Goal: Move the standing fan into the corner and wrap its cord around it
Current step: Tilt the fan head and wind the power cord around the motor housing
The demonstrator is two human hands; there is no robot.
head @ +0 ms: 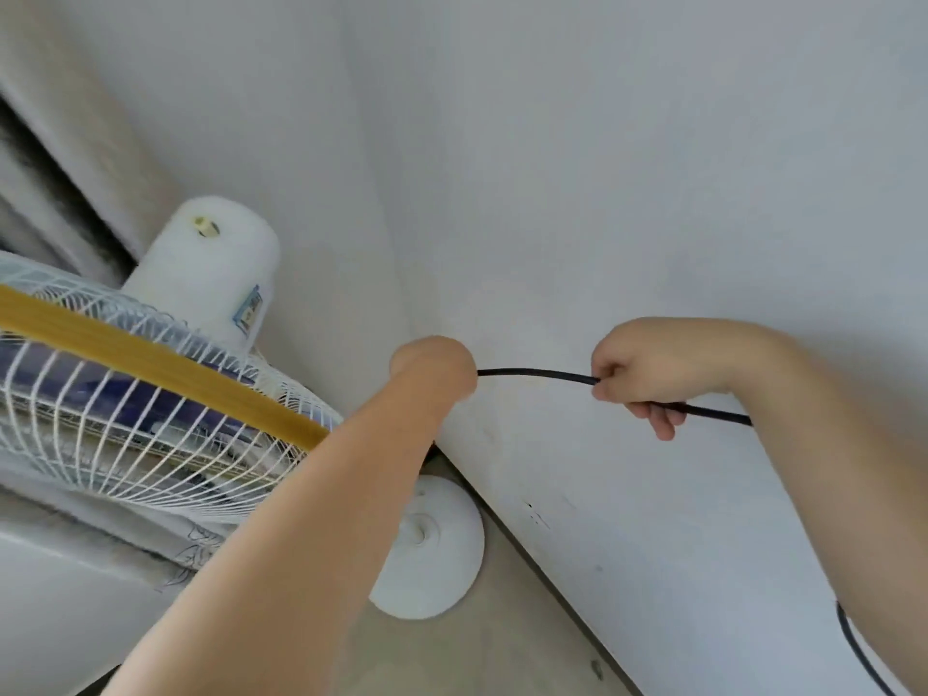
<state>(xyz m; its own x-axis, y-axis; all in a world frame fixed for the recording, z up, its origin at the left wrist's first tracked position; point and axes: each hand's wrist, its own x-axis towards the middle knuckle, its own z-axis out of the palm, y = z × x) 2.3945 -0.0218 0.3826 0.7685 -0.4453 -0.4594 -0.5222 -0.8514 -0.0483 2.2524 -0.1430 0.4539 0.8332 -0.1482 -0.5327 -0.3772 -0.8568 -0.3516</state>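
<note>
The white standing fan (150, 394) stands close to the room corner, seen from above: wire cage with a yellow band, white motor housing (206, 278) behind it, round white base (442, 560) on the floor. The black cord (537, 374) runs taut from behind my left hand to my right hand, then trails past my right forearm down to the lower right. My right hand (638, 374) is closed on the cord. My left hand (432, 364) reaches down beside the fan's pole; its fingers are hidden, so I cannot tell what it grips.
Two grey-white walls (602, 168) meet in the corner behind the fan. A pale curtain (65, 143) hangs at the upper left. A light surface with a drawn pattern (100, 570) sits below the cage. Beige floor (502, 655) shows beside the base.
</note>
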